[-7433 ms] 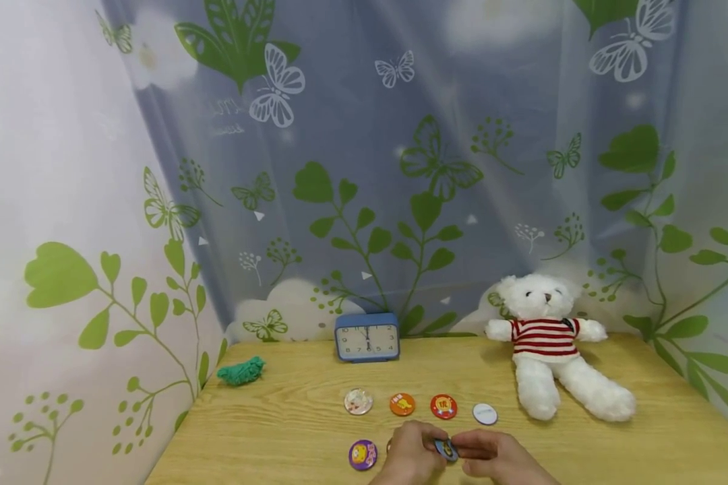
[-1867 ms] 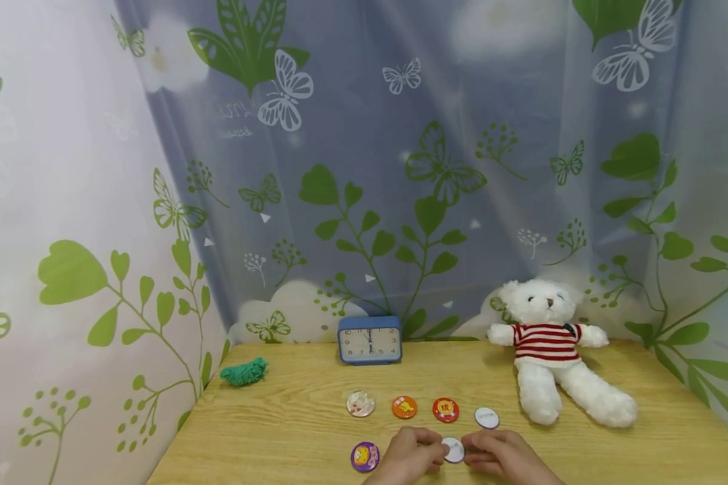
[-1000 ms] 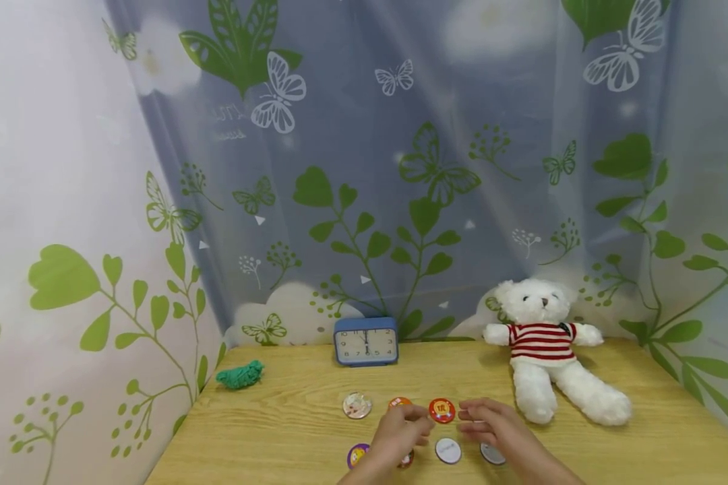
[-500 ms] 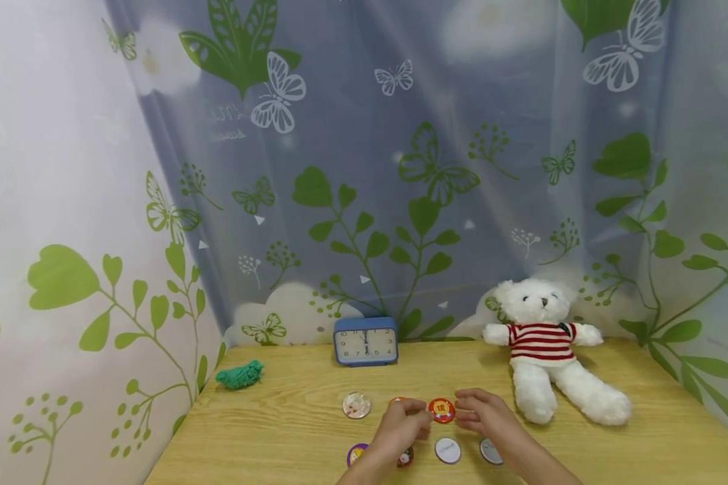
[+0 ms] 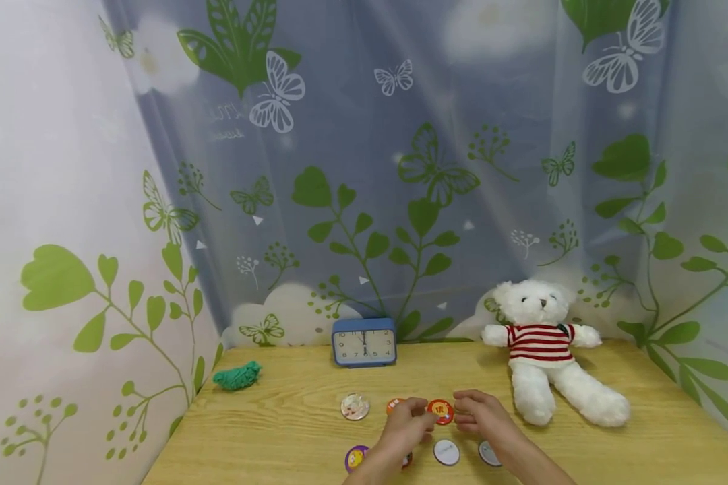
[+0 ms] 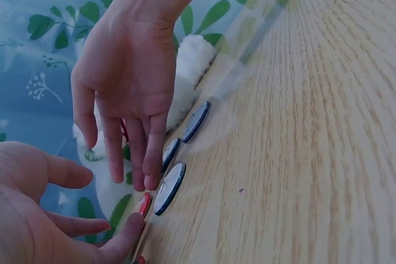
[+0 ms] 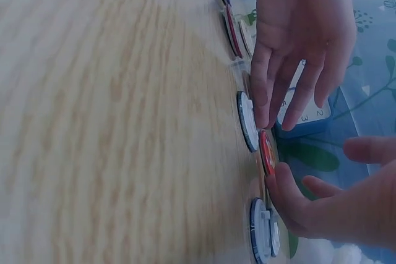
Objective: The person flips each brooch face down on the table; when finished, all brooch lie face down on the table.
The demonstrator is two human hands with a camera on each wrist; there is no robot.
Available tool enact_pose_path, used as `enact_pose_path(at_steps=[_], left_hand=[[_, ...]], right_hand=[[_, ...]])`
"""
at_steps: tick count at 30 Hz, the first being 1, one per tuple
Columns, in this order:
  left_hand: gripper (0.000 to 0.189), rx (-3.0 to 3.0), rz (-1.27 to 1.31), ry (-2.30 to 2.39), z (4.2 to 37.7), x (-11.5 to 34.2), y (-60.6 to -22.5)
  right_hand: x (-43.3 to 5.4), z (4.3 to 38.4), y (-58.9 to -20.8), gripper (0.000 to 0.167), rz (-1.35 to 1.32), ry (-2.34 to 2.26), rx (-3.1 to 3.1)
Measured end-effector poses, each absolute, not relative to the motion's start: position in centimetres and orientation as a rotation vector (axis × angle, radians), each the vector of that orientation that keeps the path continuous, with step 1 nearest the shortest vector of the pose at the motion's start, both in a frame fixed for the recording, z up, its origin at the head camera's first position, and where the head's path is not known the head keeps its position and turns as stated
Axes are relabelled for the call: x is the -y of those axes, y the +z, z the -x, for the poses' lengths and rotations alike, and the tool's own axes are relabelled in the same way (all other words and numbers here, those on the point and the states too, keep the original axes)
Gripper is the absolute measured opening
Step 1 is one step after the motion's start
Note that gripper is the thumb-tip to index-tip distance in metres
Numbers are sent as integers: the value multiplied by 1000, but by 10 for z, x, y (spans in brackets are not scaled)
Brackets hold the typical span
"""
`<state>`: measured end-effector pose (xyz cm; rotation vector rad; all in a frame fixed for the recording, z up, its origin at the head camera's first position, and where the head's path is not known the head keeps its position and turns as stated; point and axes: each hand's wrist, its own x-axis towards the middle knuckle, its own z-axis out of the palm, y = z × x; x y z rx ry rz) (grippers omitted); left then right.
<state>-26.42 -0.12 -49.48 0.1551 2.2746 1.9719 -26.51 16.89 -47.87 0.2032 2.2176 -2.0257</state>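
Observation:
A round red pin badge (image 5: 441,411) lies face up on the wooden table between my two hands. My left hand (image 5: 405,430) is at its left, fingers loosely bent, a fingertip at or very near its rim in the wrist views. At its right is my right hand (image 5: 487,419), fingers extended and slightly bent, a fingertip against or close to its edge (image 7: 268,153). Nearer me lie two badges with pale backs up, one in the middle (image 5: 446,453) and one (image 5: 489,453) partly under the right forearm. My left hand partly covers an orange badge (image 5: 396,406) and a dark one (image 5: 407,461).
A clear-looking pictured badge (image 5: 355,407) and a purple badge (image 5: 356,459) lie on the left. Behind stand a blue alarm clock (image 5: 365,342) and a white teddy bear (image 5: 540,350) in a striped shirt. A green yarn bundle (image 5: 237,376) sits far left. A patterned curtain backs the table.
Earlier both hands held a badge in the near row; it now lies pale back up. The hands have moved away from me to either side of the red badge, and barely shifted in the last second.

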Motion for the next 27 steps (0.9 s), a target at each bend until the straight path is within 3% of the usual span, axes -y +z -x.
enact_pose_path(at_steps=[27], left_hand=[[42, -2216, -129, 1983, 266, -7, -494]], right_hand=[[-161, 269, -484, 43, -214, -2056, -2197]])
